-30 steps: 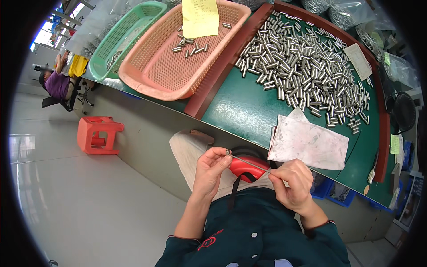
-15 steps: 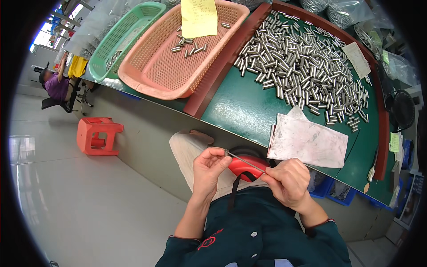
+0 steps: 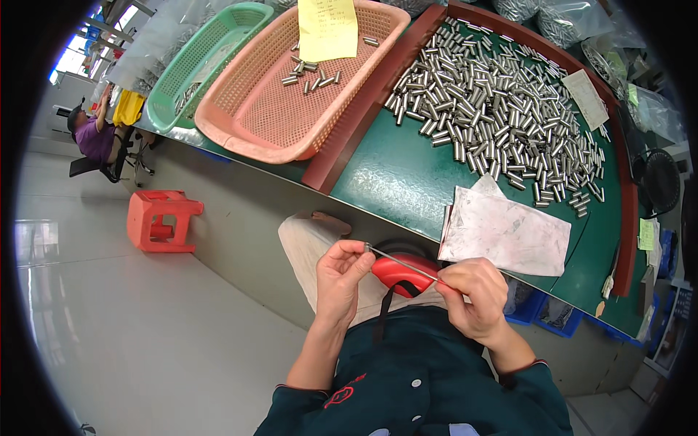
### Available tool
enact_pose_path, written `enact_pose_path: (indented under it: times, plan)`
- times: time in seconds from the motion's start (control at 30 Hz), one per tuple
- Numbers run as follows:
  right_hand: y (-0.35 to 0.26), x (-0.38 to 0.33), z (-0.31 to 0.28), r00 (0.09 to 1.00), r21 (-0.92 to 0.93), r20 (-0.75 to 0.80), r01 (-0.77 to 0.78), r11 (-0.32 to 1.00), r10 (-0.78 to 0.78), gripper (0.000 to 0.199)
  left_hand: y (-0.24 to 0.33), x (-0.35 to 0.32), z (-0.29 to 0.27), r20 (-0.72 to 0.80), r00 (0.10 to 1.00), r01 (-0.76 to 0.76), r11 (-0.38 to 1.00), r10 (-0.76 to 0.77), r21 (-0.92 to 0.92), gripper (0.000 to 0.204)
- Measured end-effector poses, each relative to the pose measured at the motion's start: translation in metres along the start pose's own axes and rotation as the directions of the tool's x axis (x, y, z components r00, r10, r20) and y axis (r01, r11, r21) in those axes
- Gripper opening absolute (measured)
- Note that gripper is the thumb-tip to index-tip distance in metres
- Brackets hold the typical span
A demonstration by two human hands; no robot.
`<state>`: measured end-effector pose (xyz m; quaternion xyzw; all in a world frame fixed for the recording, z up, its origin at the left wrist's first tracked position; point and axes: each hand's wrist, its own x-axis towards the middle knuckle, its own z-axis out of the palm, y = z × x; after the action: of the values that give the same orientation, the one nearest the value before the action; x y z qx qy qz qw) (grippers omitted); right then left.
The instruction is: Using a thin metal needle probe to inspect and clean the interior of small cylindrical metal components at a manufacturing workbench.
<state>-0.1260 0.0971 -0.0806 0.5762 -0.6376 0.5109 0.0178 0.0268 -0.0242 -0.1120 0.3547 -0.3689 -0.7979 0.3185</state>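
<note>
We are looking down at two hands at work, just below the middle of the frame. Here's the left hand, thumb and forefinger clamped on a small metal pin, which sits right at the fingertips. Across from it we have the right hand, fingers curled and closed on a thin rod. The rod slants up and to the left, its tip reaching the pin; whether it goes inside, we cannot tell.

Up to the upper right we find the big pile of metal cylinders, spread over the green table, with a pale card at its right side. Between pile and hands, at the table's near edge, we see a stained white cloth, folded flat.

Now over to the top centre: a pink basket with a few cylinders in it and a yellow note at its far end. Just beside it, we spot a green basket. Out left, we've got a red stool on the floor, and beyond it, at upper left, a seated person in purple.
</note>
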Motion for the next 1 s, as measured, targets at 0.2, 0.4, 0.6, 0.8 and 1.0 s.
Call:
enact_pose_path:
  times: [0.2, 0.4, 0.6, 0.8, 1.0]
  plan:
    - [-0.003, 0.001, -0.008, 0.998, 0.038, -0.066, 0.016, 0.999, -0.014, 0.018, -0.001, 0.004, -0.01, -0.016, 0.996, 0.091, 0.989, -0.093, -0.119, 0.01]
    - [0.001, 0.002, -0.008, 0.996, 0.047, -0.079, -0.028, 0.999, 0.031, 0.017, -0.005, 0.004, -0.012, -0.015, 0.991, 0.13, 0.982, -0.133, -0.137, 0.009]
    - [0.001, 0.002, -0.007, 0.998, 0.049, -0.047, -0.046, 0.998, 0.048, 0.016, -0.008, 0.005, -0.013, -0.001, 0.99, 0.138, 0.984, -0.139, -0.115, 0.01]
    - [0.004, 0.002, -0.01, 0.994, 0.052, -0.077, -0.073, 0.996, 0.077, 0.017, -0.012, 0.005, -0.007, -0.049, 0.996, -0.062, 0.989, 0.069, 0.135, 0.012]
    - [0.004, 0.003, -0.01, 0.993, 0.054, -0.077, -0.084, 0.995, 0.088, 0.017, -0.023, 0.01, -0.014, 0.147, 0.916, -0.401, 0.856, 0.373, 0.327, 0.017]
